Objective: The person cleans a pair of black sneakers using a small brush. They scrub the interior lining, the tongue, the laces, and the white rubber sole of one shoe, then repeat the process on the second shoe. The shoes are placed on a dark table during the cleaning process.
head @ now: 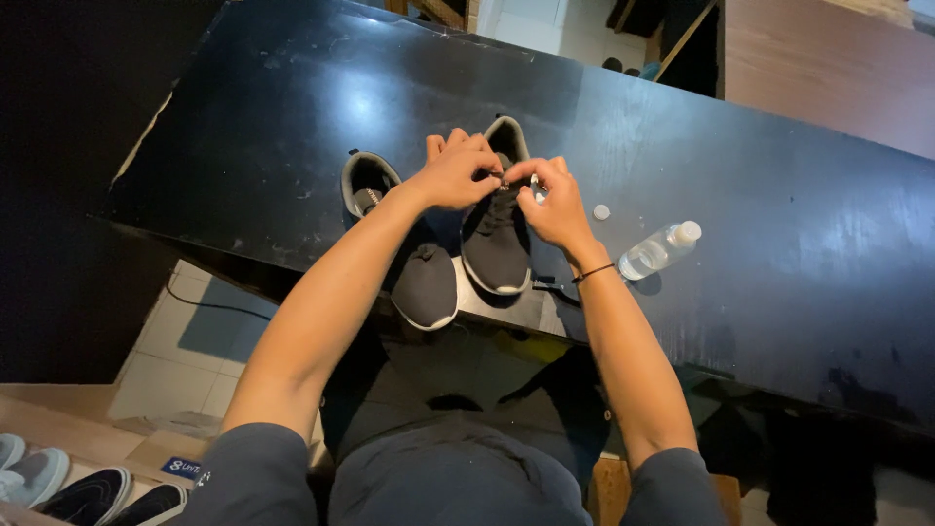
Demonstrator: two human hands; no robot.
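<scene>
Up close, the fingertips of the left hand [456, 173] and right hand [553, 200] meet, pinched narrow on the black laces [505, 182] of the right-side shoe [497, 239]; that dark shoe stands on the black table [760, 175] near its front edge, toe towards the person, touching its twin [414, 263] on the left, which lies partly under the left forearm; a black band [592, 274] circles the right wrist; just right of the hands sit a small white cap [601, 211] and a clear plastic bottle [660, 249] lying on its side; more shoes [68, 484] rest on the floor at lower left
</scene>
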